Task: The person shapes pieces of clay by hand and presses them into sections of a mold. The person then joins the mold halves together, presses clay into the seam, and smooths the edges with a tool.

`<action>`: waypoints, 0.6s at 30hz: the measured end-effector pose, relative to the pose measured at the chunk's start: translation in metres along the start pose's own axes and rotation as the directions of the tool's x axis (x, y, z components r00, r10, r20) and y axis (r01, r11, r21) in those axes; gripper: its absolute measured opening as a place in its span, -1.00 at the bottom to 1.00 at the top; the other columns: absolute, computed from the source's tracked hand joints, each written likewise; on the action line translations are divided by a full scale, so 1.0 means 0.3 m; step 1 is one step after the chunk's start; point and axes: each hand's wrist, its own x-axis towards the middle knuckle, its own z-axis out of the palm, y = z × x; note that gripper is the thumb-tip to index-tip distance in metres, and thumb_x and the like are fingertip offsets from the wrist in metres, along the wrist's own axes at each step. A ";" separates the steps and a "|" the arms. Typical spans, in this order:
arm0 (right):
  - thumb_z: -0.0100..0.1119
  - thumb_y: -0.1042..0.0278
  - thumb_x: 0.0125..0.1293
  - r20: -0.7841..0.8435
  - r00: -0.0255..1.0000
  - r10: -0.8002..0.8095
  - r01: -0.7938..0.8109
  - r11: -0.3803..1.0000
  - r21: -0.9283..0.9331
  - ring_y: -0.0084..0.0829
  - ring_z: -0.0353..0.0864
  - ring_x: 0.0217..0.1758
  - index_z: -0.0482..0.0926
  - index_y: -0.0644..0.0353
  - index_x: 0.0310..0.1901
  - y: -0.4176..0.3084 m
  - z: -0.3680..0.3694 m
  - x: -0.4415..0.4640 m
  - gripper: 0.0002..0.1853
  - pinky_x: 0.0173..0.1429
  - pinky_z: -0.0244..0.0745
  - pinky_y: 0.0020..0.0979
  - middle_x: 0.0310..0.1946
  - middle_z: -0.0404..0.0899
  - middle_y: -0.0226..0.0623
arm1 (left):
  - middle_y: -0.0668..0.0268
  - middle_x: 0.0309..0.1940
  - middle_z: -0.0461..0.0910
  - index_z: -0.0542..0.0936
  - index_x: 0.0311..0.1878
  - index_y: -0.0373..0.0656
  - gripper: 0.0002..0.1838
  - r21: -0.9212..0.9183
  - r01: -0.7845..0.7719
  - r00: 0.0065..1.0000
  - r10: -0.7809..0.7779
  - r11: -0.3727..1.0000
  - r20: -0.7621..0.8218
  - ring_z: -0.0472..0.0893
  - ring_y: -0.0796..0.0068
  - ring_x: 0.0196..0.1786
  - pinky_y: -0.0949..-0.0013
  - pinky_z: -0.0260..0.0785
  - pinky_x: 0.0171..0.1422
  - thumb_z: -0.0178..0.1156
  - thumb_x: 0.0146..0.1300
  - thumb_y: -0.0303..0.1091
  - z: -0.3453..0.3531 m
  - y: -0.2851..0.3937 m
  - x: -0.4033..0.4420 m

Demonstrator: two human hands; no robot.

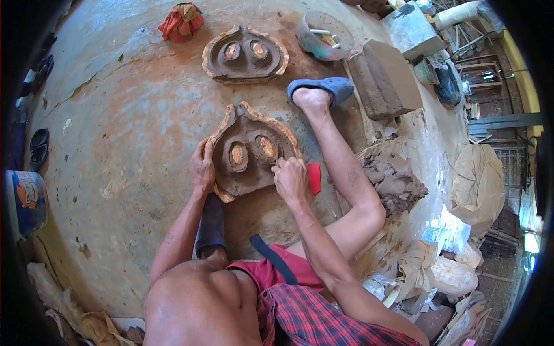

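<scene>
A mould (254, 151) with a pale orange rim and dark grey clay lining lies on the floor before me, with two oval rings of clay around orange centres inside. My left hand (203, 166) grips its left rim, fingers wrapped over the edge. On the right side, my right hand (289, 177) has its fingers curled together at the clay near the right ring; whatever they hold, if anything, is hidden. A red flat piece (314, 179) lies just right of that hand. Farther away sits a second, similar clay-lined mould (245, 55).
A basin (323, 37) with tools stands at the back, beside a large clay block (385, 81). Loose clay (395, 181) lies right of my bent leg. A red cloth bundle (180, 23) is at the back left, a bucket (29, 202) at the far left.
</scene>
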 end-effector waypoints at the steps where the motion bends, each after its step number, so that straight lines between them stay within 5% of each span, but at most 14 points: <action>1: 0.38 0.31 0.34 -0.071 0.996 0.056 -0.058 0.998 -0.023 0.07 0.66 -0.01 0.77 0.30 -0.26 -0.020 0.031 -0.022 -0.81 0.10 0.60 0.03 -0.24 0.69 0.02 | 0.10 0.18 0.74 0.62 0.35 -0.32 -0.52 0.015 0.001 1.000 -0.001 1.000 0.002 0.66 0.33 0.24 0.30 0.43 0.40 0.10 0.66 -0.10 -0.005 -0.015 -0.001; 6: 0.42 0.27 0.33 -0.010 0.999 0.045 -0.045 0.999 0.007 0.08 0.68 -0.04 0.78 0.29 -0.29 -0.013 -0.016 -0.012 -0.78 0.08 0.59 0.04 -0.27 0.71 0.06 | 0.09 0.19 0.74 0.62 0.36 -0.30 -0.51 -0.066 -0.002 1.000 0.002 0.998 0.001 0.66 0.31 0.26 0.28 0.42 0.42 0.09 0.67 -0.09 0.022 -0.026 0.018; 12: 0.40 0.21 0.34 -0.194 0.966 0.168 -0.161 0.986 0.055 0.08 0.75 -0.14 0.83 0.22 -0.28 -0.047 0.030 -0.037 -0.77 0.07 0.63 -0.01 -0.29 0.76 0.07 | 0.12 0.19 0.74 0.62 0.35 -0.32 -0.52 -0.008 -0.023 0.999 0.023 1.000 0.027 0.65 0.32 0.24 0.28 0.42 0.40 0.08 0.68 -0.10 0.005 -0.031 0.018; 14: 0.44 0.15 0.31 0.294 0.921 0.255 -0.332 0.908 0.254 0.02 0.79 -0.13 0.85 0.19 -0.23 -0.046 -0.071 -0.032 -0.74 0.04 0.65 -0.08 -0.27 0.78 0.05 | 0.12 0.19 0.73 0.61 0.35 -0.33 -0.51 -0.031 -0.012 0.999 0.013 0.999 0.033 0.65 0.33 0.24 0.29 0.42 0.40 0.07 0.68 -0.10 0.008 -0.001 0.008; 18: 0.51 0.17 0.23 0.009 0.994 0.107 -0.099 0.890 0.445 -0.08 0.82 -0.11 0.85 0.19 -0.22 0.057 -0.127 -0.060 -0.75 0.08 0.66 -0.13 -0.29 0.79 0.04 | 0.11 0.19 0.73 0.61 0.36 -0.33 -0.51 0.020 -0.006 1.000 0.006 1.000 0.017 0.65 0.34 0.23 0.30 0.42 0.39 0.06 0.68 -0.10 0.002 -0.008 0.011</action>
